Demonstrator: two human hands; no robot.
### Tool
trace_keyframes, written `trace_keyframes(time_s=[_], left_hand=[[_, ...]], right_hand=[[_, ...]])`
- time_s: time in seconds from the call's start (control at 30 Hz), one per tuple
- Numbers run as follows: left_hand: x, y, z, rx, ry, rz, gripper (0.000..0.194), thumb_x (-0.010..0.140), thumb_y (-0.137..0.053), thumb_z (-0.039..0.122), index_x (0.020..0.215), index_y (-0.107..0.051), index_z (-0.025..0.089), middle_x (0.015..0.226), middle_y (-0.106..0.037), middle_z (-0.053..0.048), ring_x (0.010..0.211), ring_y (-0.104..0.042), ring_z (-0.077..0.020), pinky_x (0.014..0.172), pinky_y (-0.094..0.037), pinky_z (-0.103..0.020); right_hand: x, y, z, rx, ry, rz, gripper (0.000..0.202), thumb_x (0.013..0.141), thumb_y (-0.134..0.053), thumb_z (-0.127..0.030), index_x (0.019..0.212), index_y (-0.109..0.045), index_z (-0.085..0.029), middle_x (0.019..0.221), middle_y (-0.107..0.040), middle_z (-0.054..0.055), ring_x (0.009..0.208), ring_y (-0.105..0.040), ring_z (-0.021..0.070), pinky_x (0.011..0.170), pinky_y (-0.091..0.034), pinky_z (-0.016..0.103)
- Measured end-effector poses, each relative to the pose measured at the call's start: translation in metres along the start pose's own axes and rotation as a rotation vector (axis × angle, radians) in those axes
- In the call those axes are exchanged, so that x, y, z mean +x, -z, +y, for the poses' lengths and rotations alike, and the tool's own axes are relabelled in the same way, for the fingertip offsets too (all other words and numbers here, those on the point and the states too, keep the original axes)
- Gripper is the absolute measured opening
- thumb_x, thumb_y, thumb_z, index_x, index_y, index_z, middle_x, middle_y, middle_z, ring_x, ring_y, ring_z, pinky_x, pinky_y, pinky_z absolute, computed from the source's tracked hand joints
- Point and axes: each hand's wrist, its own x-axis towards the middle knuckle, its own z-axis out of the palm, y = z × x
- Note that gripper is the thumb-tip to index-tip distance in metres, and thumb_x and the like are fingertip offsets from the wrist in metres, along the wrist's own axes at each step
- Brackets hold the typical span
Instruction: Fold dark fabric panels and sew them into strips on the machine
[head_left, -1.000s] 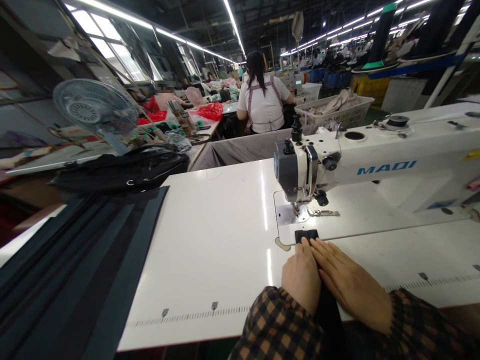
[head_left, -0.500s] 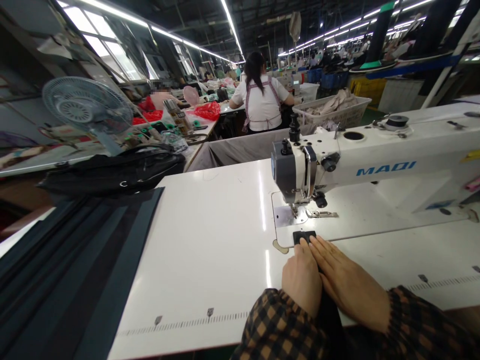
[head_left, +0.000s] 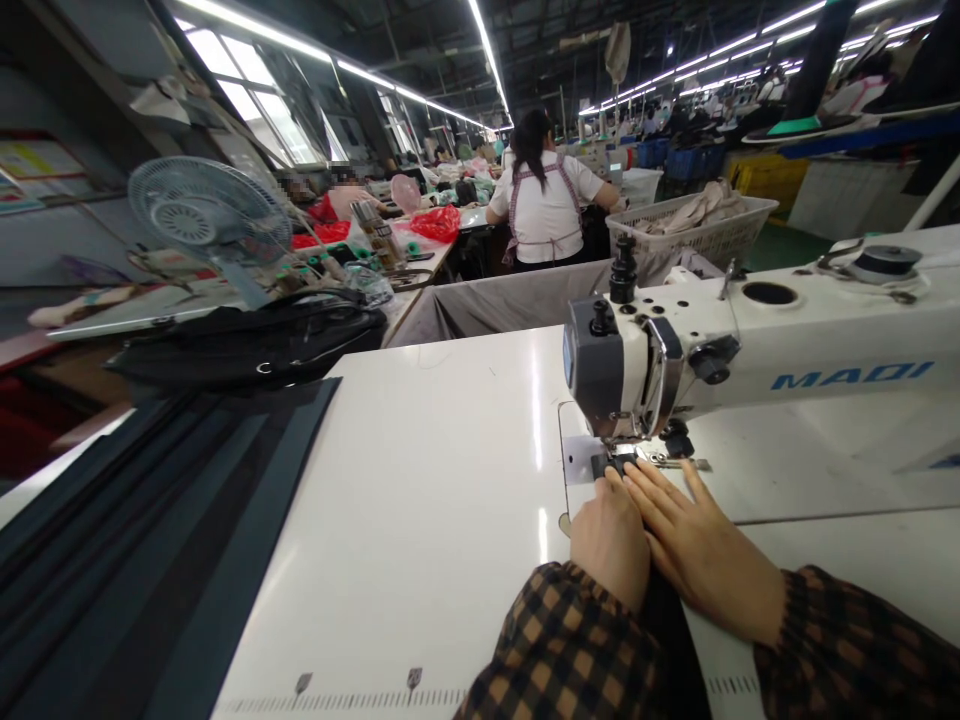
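Observation:
A black fabric strip (head_left: pixel 675 640) runs from between my forearms up to the sewing machine (head_left: pixel 634 370). Its front end lies at the metal needle plate (head_left: pixel 580 458), right by the presser foot. My left hand (head_left: pixel 611 540) is closed on the strip, fingers curled and the index fingertip pressing near its end. Flat beside it lies my right hand (head_left: pixel 705 555), fingers stretched out with the tips on the fabric's right side. Both hands hide much of the strip, and I cannot tell whether the needle is in it.
Dark folded fabric (head_left: pixel 172 520) covers the left side of the white table (head_left: pixel 420 500), with a black bag (head_left: pixel 255 340) behind it. A fan (head_left: pixel 206 215) stands further back. Ahead, a co-worker (head_left: pixel 547 200) sits facing away, beside a white basket (head_left: pixel 690 230) of cloth.
Both hands have pushed the black fabric strip forward, from in front of the needle plate to the presser foot. The camera view has shifted, and the right fingers are spread a little more.

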Motion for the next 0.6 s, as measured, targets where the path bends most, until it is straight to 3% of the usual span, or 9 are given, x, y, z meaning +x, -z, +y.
trace_keyframes(time_s=[0.17, 0.43, 0.6], left_hand=[[0.0066, 0.0035, 0.0011, -0.004, 0.049, -0.091, 0.047, 0.08, -0.036, 0.01, 0.127, -0.032, 0.005, 0.103, -0.055, -0.015, 0.083, -0.061, -0.0246, 0.069, -0.05, -0.036], [0.0088, -0.0027, -0.0014, -0.058, 0.064, -0.031, 0.043, 0.081, -0.034, 0.01, 0.124, -0.034, 0.009, 0.1, -0.056, -0.012, 0.081, -0.061, -0.0243, 0.068, -0.049, -0.036], [0.0097, -0.0029, -0.0023, -0.078, 0.076, 0.024, 0.027, 0.082, -0.032, 0.01, 0.103, -0.048, 0.012, 0.093, -0.057, -0.008, 0.078, -0.061, -0.0231, 0.066, -0.049, -0.036]], right_hand=[[0.003, -0.001, 0.0026, -0.026, -0.008, -0.003, 0.053, 0.084, -0.033, -0.02, 0.135, -0.021, -0.013, 0.135, -0.035, 0.01, 0.127, -0.024, 0.0246, 0.1, -0.018, 0.054], [0.0049, -0.0033, 0.0066, -0.035, -0.001, -0.024, 0.051, 0.085, -0.034, -0.023, 0.134, -0.025, -0.012, 0.136, -0.033, 0.009, 0.127, -0.022, 0.0242, 0.1, -0.023, 0.051], [0.0078, -0.0021, 0.0057, -0.045, -0.012, -0.011, 0.05, 0.086, -0.035, -0.024, 0.133, -0.027, -0.009, 0.135, -0.034, 0.011, 0.127, -0.023, 0.0258, 0.099, -0.026, 0.052]])
